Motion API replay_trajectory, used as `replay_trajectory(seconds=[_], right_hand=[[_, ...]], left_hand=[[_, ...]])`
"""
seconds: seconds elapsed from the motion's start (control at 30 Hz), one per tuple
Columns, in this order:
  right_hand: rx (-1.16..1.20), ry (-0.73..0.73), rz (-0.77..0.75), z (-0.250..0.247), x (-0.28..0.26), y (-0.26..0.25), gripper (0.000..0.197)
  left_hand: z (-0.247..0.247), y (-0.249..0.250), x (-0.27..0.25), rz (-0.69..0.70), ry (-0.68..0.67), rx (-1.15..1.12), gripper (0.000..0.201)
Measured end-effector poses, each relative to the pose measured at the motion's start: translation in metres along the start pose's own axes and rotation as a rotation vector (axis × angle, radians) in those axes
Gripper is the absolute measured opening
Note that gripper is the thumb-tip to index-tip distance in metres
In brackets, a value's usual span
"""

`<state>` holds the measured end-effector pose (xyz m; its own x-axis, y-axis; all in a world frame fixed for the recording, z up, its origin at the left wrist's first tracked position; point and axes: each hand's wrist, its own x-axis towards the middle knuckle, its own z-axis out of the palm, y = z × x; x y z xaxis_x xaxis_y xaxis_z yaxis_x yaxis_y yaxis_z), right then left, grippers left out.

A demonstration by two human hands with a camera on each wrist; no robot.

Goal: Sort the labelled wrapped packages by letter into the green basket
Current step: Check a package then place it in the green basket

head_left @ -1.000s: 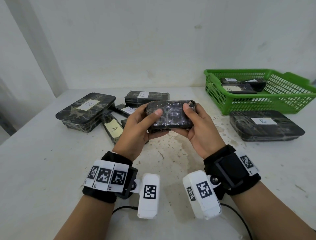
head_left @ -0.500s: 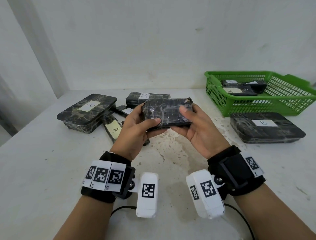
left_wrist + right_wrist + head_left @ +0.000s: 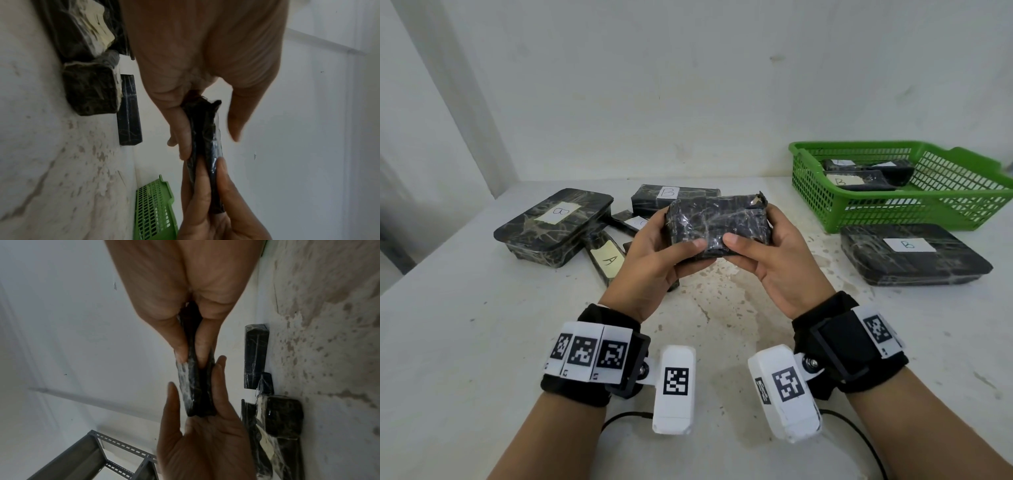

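Both hands hold one black wrapped package above the table's middle; no label shows on the face turned toward me. My left hand grips its left end, thumb on top. My right hand grips the right end the same way. The wrist views show the package edge-on, pinched between thumbs and fingers. The green basket stands at the back right with two or three packages inside, one marked B.
On the table at left lie a large B package, a boxy B package, a slim A package and another slim one. A large B package sits in front of the basket. A grey metal shelf frame stands off to the left.
The package has tilted up in both hands and been lifted slightly. Both thumbs have slid toward the middle of its near edge.
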<state>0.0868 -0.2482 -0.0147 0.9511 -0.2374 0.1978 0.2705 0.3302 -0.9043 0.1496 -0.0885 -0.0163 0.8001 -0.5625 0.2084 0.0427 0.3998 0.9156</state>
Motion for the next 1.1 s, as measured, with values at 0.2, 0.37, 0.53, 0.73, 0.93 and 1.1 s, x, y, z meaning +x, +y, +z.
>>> replay_trajectory(seconds=[0.2,0.37,0.53,0.73,0.93,1.1], right_hand=[[0.023,-0.023,0.009,0.0007,0.0009,-0.0006,0.039],[0.012,-0.016,-0.01,-0.0035,0.0031,-0.001,0.027],[0.014,-0.034,0.004,-0.0006,0.0029,0.0017,0.023],[-0.011,-0.015,-0.047,-0.0004,0.0021,0.0001,0.011],[0.001,-0.041,-0.052,0.0019,0.0014,0.0012,0.008],[-0.011,-0.049,-0.029,0.003,-0.001,-0.0042,0.035]], left_hand=[[-0.0006,-0.0004,0.0003,0.012,0.035,0.015,0.049],[0.0032,0.0,0.0002,0.009,0.057,-0.015,0.045],[-0.0003,0.0019,0.0014,0.037,0.122,0.012,0.033],[0.0026,0.0024,-0.0002,0.049,0.117,0.042,0.03],[0.0026,0.0033,-0.0012,0.096,0.091,0.057,0.011],[0.0026,0.004,-0.0016,0.081,0.082,0.036,0.016]])
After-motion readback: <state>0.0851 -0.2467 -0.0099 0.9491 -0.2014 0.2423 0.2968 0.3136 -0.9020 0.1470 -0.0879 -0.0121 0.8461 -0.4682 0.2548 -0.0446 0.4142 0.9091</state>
